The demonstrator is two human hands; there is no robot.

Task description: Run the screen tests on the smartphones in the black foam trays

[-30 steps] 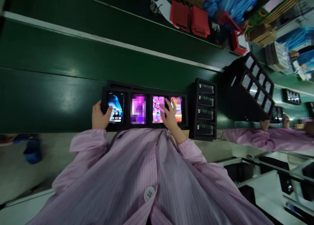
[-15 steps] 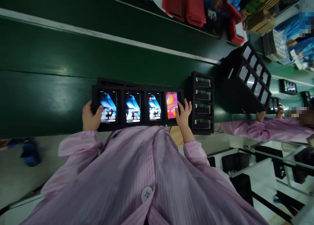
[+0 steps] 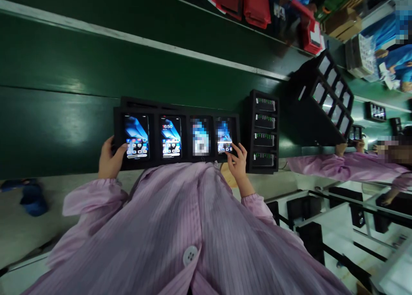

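Note:
A long black foam tray (image 3: 153,153) lies in front of me, with smartphones side by side in its slots, screens lit. My left hand (image 3: 110,158) grips the tray's left end, thumb over the top edge beside the leftmost smartphone (image 3: 137,136); its other fingers are mostly hidden. The second smartphone (image 3: 171,137) shows 16:50 above app icons, and part of the third smartphone (image 3: 200,136) is blurred out. At the right end, my right hand (image 3: 237,161) has its fingers apart over the lower corner of the rightmost smartphone (image 3: 224,134), holding nothing.
Another black tray (image 3: 265,127) with several slotted items stands just right. Beyond it, a tilted stack of black trays (image 3: 317,110) is held by a co-worker's hand (image 3: 341,149). Red pouches (image 3: 256,5) lie across the green bench (image 3: 96,80).
The rightmost screen has gone from an orange-pink picture to a blue one with icons. My right hand has shifted lower on that smartphone. The tray and my left hand appear slightly further left.

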